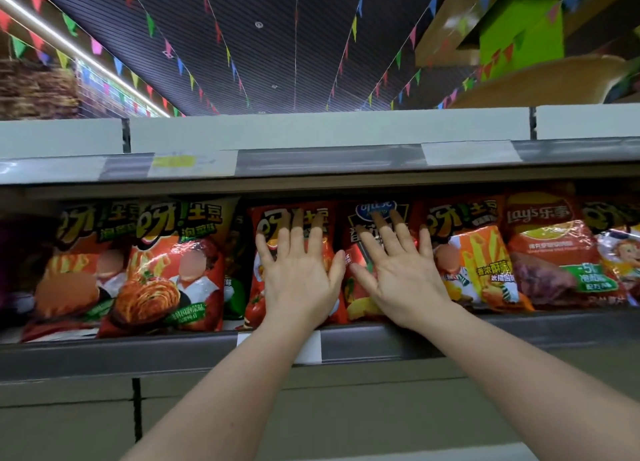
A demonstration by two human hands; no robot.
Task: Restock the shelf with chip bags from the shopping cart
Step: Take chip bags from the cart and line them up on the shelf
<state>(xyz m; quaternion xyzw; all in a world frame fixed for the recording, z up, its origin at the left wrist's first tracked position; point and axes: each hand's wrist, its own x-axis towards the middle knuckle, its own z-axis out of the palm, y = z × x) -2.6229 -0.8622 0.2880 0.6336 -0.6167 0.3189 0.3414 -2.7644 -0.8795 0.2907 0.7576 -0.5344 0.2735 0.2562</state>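
Near: grey metal shelf lip with a white price tag. Left hand, grip open and fingers straight, presses flat on the upright red chip bag. Right hand, likewise open, presses the dark red chip bag just right of it. Both bags stand with long axis vertical, directly beyond the palms; each hand is nearest its own bag. Judged step: seating them farther back.

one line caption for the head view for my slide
Left hand and right hand press flat on two red chip bags in the shelf's row, beneath bunting.
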